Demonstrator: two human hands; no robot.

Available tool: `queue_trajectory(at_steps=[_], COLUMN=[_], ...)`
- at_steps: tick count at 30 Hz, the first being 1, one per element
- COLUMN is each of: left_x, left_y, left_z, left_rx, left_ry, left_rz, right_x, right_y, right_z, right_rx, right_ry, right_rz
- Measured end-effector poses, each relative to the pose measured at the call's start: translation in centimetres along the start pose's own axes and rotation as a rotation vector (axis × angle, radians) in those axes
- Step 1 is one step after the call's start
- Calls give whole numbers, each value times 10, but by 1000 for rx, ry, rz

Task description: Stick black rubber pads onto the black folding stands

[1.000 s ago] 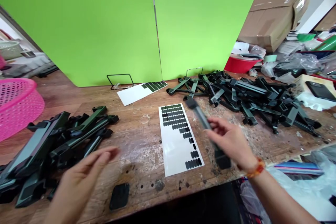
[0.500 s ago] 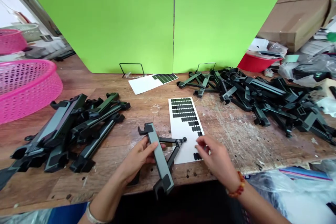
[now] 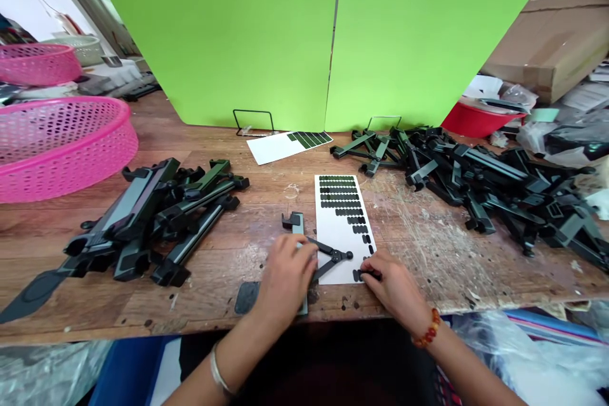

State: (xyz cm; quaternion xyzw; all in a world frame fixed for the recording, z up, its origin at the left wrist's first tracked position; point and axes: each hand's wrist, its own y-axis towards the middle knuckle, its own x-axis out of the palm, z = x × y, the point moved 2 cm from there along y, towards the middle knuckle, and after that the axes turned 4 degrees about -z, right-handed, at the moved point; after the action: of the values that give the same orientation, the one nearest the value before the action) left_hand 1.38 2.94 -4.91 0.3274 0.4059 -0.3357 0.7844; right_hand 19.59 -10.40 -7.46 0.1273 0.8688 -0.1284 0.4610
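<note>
A grey-and-black folding bracket (image 3: 298, 226) with hooked ends and hinged black arms lies near the table's front edge. My left hand (image 3: 286, 276) is over its middle, fingers curled down around it and hiding much of its body. The bracket's arms reach over a white sheet (image 3: 333, 238) bearing rows of small black stickers (image 3: 339, 195). My right hand (image 3: 392, 282) is at the sheet's lower right corner, its thumb and fingertips pinched on a small black sticker (image 3: 370, 275). A dark flat pad (image 3: 247, 297) lies left of the bracket.
Similar brackets lie piled on the left (image 3: 143, 222) and on the right (image 3: 480, 184). Another sticker sheet (image 3: 271, 149) lies in front of the green panels (image 3: 238, 32). A pink basket (image 3: 66, 152) stands far left, and a red basin (image 3: 478, 119) at the back right.
The bracket has gone from tilted in my left hand to lying on the table, with that hand now over it. My right hand has closed on stickers at the sheet's corner. The view has shifted.
</note>
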Motion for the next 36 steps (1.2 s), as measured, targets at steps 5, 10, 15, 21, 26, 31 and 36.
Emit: queue_trajectory(at_steps=[5, 10, 15, 21, 26, 31, 36], left_x=[30, 37, 34, 33, 27, 19, 11], left_y=[-16, -19, -17, -17, -15, -9, -8], left_z=[42, 42, 42, 43, 38, 26, 16], left_rx=[230, 249, 239, 236, 132, -78, -6], left_ry=[80, 178, 183, 147, -3, -62, -126], left_rz=[-204, -215, -221, -244, -212, -202, -254], right_x=[0, -1, -1, -16, -28, -19, -11], right_y=[6, 14, 14, 1, 14, 43, 64], right_z=[-7, -8, -7, -11, -15, -26, -33], right_rx=[2, -25, -54, -25, -15, 2, 35], right_ry=[-78, -101, -71, 139, 415, 453, 483], right_rz=[-42, -64, -65, -111, -179, -208, -285])
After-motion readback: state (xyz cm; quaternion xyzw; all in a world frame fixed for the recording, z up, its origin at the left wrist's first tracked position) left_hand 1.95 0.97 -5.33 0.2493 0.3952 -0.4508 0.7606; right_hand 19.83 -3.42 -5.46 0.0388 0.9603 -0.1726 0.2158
